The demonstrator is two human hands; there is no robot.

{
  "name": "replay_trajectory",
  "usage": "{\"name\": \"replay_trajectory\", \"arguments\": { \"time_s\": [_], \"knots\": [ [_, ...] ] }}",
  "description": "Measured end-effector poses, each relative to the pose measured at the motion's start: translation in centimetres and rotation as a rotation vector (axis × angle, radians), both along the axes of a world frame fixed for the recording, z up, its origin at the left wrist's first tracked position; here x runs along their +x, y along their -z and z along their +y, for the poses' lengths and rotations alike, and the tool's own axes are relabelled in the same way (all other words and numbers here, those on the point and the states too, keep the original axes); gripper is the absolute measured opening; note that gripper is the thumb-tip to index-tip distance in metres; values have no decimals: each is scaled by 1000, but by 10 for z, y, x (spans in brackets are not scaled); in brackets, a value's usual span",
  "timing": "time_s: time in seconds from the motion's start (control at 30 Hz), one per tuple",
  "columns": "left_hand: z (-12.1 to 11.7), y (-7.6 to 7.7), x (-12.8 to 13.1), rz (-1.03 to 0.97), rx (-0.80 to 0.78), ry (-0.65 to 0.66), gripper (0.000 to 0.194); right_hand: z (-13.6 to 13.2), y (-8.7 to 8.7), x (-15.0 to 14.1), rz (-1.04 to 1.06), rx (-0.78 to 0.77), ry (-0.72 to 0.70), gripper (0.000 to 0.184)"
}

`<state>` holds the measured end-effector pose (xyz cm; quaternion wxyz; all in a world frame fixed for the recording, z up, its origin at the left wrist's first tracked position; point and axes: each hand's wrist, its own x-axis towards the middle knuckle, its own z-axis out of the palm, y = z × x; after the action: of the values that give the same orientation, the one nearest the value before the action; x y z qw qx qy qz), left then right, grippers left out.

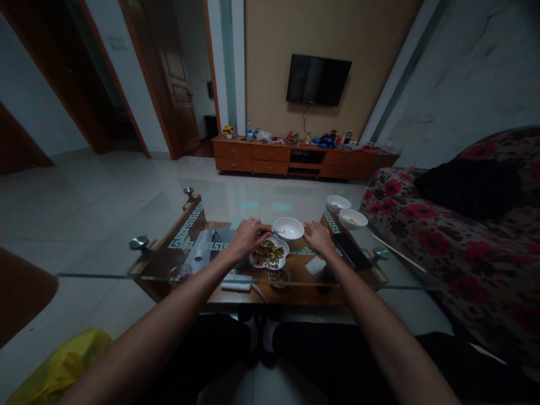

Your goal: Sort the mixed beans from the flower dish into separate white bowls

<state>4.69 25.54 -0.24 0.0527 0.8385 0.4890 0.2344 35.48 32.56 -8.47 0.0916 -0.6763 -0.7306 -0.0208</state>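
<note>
Pinching a blue utensil (277, 232), left hand (252, 234) hovered beside a scalloped dish (280, 242) near the glass table's (304, 283) front edge; right hand's (319, 236) fingers spread apart.

The left forearm (185, 293) and right forearm (366, 308), both bare, reach forward from lower left and lower right, converging. The left hand (250, 236) is palm down, thumb and fingertips pinched together; the right hand (319, 238) has its fingers extended, loosely curved.
</note>
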Motion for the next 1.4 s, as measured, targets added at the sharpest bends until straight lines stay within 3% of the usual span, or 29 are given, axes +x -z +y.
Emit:
{"name": "replay_trajectory", "arguments": {
  "time_s": [0.23,0.6,1.1,1.4],
  "knots": [
    [-13,9,-13,188,-59,102,18,1,1,4,23,24,-24,57],
    [-14,12,-9,301,-59,154,18,0,3,6,33,48,-40,56],
    [-10,18,-9,229,-82,154,17,2,6,9,31,73,-55,55],
    [-10,13,-10,10,-109,143,16,3,7,10,29,59,-53,57]
  ]
}}
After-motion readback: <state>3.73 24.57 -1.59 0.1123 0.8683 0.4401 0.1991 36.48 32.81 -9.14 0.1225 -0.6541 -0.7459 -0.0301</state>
